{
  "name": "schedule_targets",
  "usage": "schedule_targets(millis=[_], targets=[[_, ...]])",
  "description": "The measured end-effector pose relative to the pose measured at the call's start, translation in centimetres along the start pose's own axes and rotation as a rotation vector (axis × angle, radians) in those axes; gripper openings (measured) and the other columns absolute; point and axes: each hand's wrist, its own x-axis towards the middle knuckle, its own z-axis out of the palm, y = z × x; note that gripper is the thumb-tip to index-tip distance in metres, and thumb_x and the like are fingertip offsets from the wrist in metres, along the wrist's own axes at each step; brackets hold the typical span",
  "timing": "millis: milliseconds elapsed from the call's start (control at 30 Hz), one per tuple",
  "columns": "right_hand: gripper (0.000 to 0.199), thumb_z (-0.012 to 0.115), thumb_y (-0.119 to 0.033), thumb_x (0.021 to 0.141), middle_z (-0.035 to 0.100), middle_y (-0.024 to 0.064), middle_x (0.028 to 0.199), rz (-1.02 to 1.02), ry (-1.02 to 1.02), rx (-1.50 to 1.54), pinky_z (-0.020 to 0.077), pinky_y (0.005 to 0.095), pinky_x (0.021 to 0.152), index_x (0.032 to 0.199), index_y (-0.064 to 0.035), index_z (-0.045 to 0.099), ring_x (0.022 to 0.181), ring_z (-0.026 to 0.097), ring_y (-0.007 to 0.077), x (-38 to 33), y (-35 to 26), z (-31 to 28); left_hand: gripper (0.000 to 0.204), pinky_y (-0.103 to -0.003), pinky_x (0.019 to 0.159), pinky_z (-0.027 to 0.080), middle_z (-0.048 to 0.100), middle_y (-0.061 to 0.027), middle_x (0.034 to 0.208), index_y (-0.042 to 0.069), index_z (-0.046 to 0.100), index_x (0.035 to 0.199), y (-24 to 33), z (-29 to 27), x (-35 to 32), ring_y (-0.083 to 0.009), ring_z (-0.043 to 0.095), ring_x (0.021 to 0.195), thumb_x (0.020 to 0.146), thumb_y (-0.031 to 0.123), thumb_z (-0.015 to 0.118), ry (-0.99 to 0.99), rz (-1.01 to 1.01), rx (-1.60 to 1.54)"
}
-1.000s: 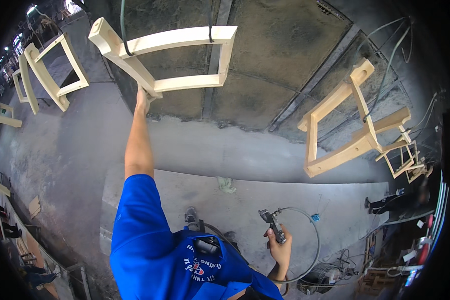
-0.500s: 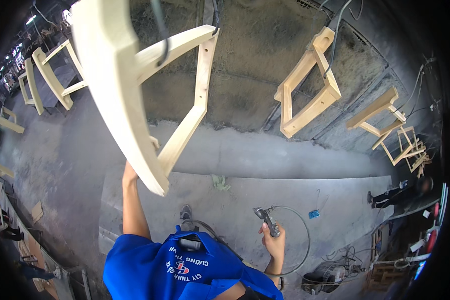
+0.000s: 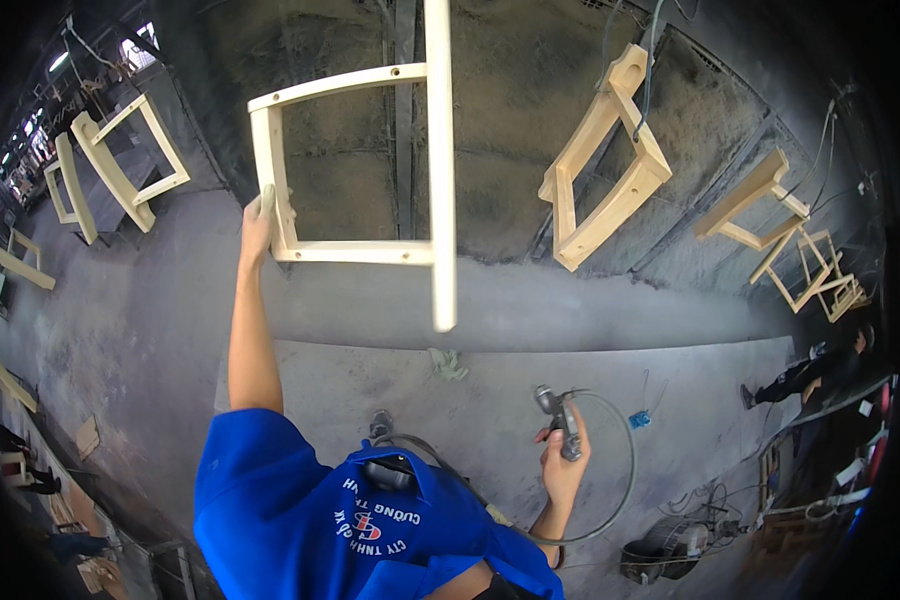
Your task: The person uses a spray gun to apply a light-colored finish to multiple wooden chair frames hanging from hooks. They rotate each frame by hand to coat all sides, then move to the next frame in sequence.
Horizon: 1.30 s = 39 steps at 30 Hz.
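Observation:
A pale wooden frame (image 3: 350,252) with a long upright post hangs in front of me, seen nearly square-on. My left hand (image 3: 258,222) is closed around its left side piece, arm stretched up and forward. Lower down on the right, my right hand (image 3: 562,460) grips a spray gun (image 3: 568,432), whose nozzle end points up and to the left. From the gun a grey hose (image 3: 632,470) loops out to the right and back toward my body. The frame's top end runs out of view.
More wooden frames hang on the right, the nearest (image 3: 610,165) before the stained wall panels (image 3: 510,150). Others (image 3: 135,165) are on the left. A green cloth (image 3: 448,364) and a blue object (image 3: 640,420) lie on the floor. A person (image 3: 810,375) is at far right.
The wooden frame has turned from an angled position to face me, its post swinging to the right. My left hand has moved up with it; the spray gun has risen slightly rightward.

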Motion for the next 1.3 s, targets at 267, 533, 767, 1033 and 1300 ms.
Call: schedule_targets(millis=[267,533,767,1033,1300], targets=[[0.079,0.066,-0.061,0.099,0.069,0.0073,0.079,-0.327,-0.121,0.184,0.0343,0.0212,0.049,0.139,0.0072,0.063,0.051,0.046,0.0039,1.3,-2.0,-0.9,0.038,-0.026,0.056,0.044,0.065,-0.0004,0.079,-0.001,0.071,0.105,6.5,6.2,-9.4,-0.0062,0.054,0.062,0.108,0.036,0.063,0.116,0.148,0.191],[0.079,0.067,-0.057,0.100,0.069,0.0136,0.080,-0.162,-0.235,0.636,0.0344,0.0219,0.047,0.140,0.0102,0.058,0.049,0.043,0.0054,3.2,-1.8,-1.6,0.036,-0.026,0.051,0.042,0.063,-0.0009,0.071,-0.002,0.071,0.096,14.2,6.6,-17.0,-0.0069,0.053,0.055,0.107,0.033,0.064,0.167,0.161,0.182],[0.074,0.067,-0.056,0.101,0.068,0.0083,0.078,-0.243,-0.213,0.399,0.0337,0.0220,0.049,0.140,0.0075,0.061,0.053,0.044,0.0037,-1.9,0.1,-6.4,0.037,-0.026,0.056,0.042,0.062,0.0002,0.072,0.002,0.070,0.088,16.9,4.5,-20.5,-0.0076,0.055,0.062,0.106,0.033,0.062,0.174,0.144,0.190],[0.076,0.073,-0.057,0.096,0.070,0.0079,0.081,-0.058,-0.195,0.414,0.0422,0.0231,0.057,0.136,0.0072,0.066,0.061,0.056,0.0061,-6.2,-0.2,-11.8,0.040,-0.026,0.057,0.041,0.064,-0.0020,0.074,0.000,0.072,0.091,16.9,4.4,-19.6,-0.0088,0.057,0.064,0.105,0.037,0.064,0.087,0.104,0.231],[0.073,0.084,-0.051,0.076,0.076,0.0107,0.089,-0.439,-0.341,-0.440,0.0539,0.0361,0.062,0.136,-0.0118,0.071,0.066,0.068,0.0221,-2.2,-7.0,-10.7,0.038,-0.026,0.059,0.040,0.058,0.0003,0.070,0.002,0.068,0.085,13.5,2.4,-16.5,-0.0082,0.053,0.064,0.103,0.036,0.069,0.062,0.128,0.214]])
